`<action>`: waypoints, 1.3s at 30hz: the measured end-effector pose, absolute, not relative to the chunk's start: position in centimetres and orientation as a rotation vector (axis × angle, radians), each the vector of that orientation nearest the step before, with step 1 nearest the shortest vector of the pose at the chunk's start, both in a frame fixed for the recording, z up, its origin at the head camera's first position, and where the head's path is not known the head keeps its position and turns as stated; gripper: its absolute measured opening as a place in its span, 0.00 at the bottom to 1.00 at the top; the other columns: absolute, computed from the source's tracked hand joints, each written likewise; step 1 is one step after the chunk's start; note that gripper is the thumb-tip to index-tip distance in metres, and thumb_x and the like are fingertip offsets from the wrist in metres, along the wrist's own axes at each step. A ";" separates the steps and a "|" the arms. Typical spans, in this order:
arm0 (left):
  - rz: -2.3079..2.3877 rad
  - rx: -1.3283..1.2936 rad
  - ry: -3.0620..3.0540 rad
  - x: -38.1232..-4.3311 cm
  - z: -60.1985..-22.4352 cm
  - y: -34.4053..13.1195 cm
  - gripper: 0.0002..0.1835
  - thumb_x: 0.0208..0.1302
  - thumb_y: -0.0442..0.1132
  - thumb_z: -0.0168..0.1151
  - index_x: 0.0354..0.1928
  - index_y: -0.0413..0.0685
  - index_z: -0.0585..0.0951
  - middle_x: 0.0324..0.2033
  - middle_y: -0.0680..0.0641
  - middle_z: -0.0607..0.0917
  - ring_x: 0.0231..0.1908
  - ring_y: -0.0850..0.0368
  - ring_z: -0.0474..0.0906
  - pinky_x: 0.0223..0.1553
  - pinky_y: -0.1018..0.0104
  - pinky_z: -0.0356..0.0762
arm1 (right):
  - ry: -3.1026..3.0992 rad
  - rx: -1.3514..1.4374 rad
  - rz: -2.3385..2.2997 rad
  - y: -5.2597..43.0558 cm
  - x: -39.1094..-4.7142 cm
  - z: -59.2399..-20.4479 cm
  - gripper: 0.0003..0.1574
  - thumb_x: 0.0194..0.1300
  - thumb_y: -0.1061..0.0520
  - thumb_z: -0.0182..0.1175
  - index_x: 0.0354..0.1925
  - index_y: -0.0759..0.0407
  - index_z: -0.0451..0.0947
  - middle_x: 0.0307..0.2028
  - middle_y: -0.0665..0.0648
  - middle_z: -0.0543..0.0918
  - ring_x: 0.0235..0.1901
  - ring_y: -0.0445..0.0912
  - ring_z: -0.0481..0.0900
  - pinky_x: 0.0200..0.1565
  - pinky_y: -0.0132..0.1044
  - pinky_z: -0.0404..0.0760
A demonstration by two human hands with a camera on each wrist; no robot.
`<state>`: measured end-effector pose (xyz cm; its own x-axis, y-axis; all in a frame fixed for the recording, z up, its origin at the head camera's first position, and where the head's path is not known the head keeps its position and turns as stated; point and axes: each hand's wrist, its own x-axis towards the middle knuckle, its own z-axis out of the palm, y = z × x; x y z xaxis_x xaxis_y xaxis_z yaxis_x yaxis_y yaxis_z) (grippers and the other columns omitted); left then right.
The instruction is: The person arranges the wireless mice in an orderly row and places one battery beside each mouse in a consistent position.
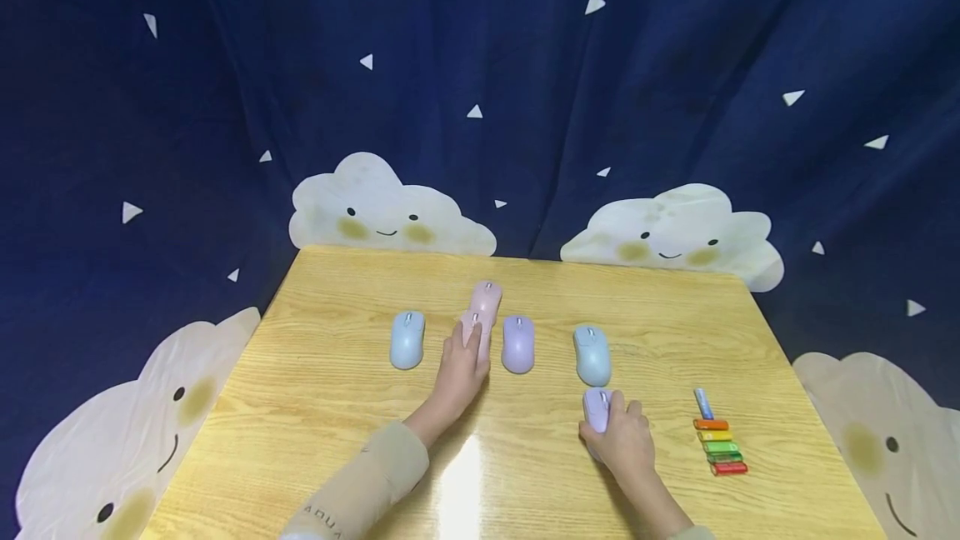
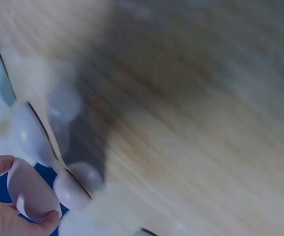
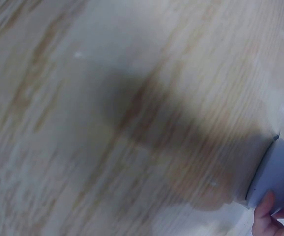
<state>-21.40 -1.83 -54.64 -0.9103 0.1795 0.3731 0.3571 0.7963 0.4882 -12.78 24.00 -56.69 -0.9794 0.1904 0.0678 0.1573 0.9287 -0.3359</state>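
My left hand (image 1: 459,373) grips a pink computer mouse (image 2: 31,191) by its sides, raised off the table in the left wrist view. A second pink mouse (image 1: 487,293) lies just beyond it, partly overlapped in the head view. To its right is a purple mouse (image 1: 518,345); to the left, a light blue mouse (image 1: 407,341). With fingers and thumb on its sides, my right hand (image 1: 628,442) holds another purple mouse (image 1: 597,408) at the tabletop. Directly beyond that one sits a second light blue mouse (image 1: 592,355).
Several coloured batteries (image 1: 718,447) lie in a short column on the right of the wooden table (image 1: 315,440). A dark blue curtain (image 1: 480,48) with white clouds and triangles hangs behind and beside the table.
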 end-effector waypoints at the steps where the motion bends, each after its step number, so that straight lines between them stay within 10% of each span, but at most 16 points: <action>1: -0.810 -0.429 -2.674 -21.0 -54.5 -1.6 0.31 0.52 0.36 0.63 0.59 0.35 0.69 0.55 0.24 0.65 0.46 0.33 0.70 0.45 0.48 0.74 | -2.986 -0.269 0.506 24.0 -12.8 -56.7 0.39 0.44 0.43 0.65 0.44 0.68 0.64 0.30 0.66 0.68 0.25 0.55 0.71 0.20 0.44 0.71; 39: -0.263 -0.649 -2.878 -14.5 -55.5 4.4 0.32 0.49 0.48 0.67 0.52 0.33 0.75 0.44 0.29 0.75 0.34 0.45 0.76 0.28 0.67 0.78 | -2.979 -0.231 0.474 24.1 -12.7 -56.8 0.40 0.44 0.42 0.65 0.45 0.69 0.64 0.30 0.67 0.68 0.23 0.54 0.70 0.19 0.43 0.72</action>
<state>-14.54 4.36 -55.52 -0.8886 0.4066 0.2123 0.4383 0.8890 0.1322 -12.70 24.07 -56.80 -0.9816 0.1682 0.0906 0.1318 0.9395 -0.3163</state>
